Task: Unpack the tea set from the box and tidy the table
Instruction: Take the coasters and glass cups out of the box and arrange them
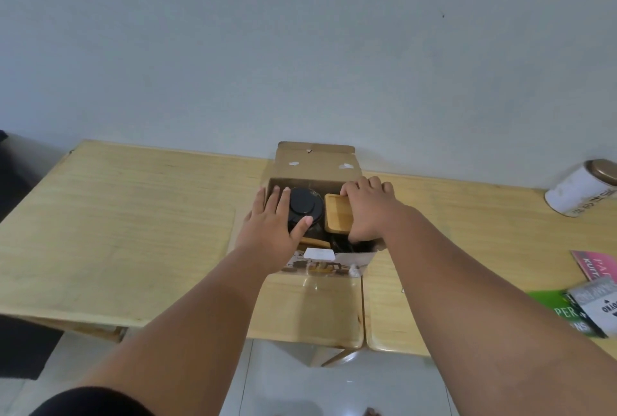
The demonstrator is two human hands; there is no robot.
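Observation:
An open cardboard box (315, 165) stands at the middle of the wooden table (117, 215), its back flap up against the wall. Inside sits a teapot with a round black lid (303, 206) and, to its right, a small wooden tray (339, 215). My left hand (272, 225) wraps around the teapot, fingers at its far left side and thumb on its near side. My right hand (365, 210) grips the right edge of the wooden tray. More dark items lie deeper in the box, mostly hidden.
A white tin with a bronze lid (582, 188) lies tilted at the far right. Several booklets, pink (596, 263), green (561, 308) and grey (597, 302), lie near the right front edge. A second table (467, 282) adjoins on the right. The wall is close behind the box.

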